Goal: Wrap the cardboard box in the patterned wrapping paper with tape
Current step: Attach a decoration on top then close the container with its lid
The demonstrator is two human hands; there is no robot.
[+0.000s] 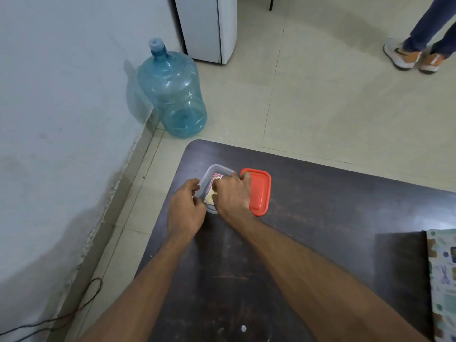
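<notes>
1. Head cam view from my end: both hands are at a clear plastic tub [217, 167] near the far left corner of the dark table [320, 208].
2. Left hand [187, 206] is on the tub's near left rim, fingers curled round the edge, so it's gripping the tub.
3. Right hand [230, 193] is down inside the tub, knuckles up, fingers bent over something red-patterned and pale yellow [217, 176]. The hand covers most of it, so I can't tell what it is or whether the fingers have actually got hold of it.
4. The tub's red lid [261, 193] lies flat on the table, just beside the tub on its right, and the right hand overlaps its left edge.
5. The patterned wrapping paper [443, 280] is spread flat at the right edge of the table, well apart from both hands and cut off by the frame.
6. Off the table: a big blue water jug [172, 95] stands on the floor by the wall, and someone's sneakers [414, 58] show top right.
</notes>
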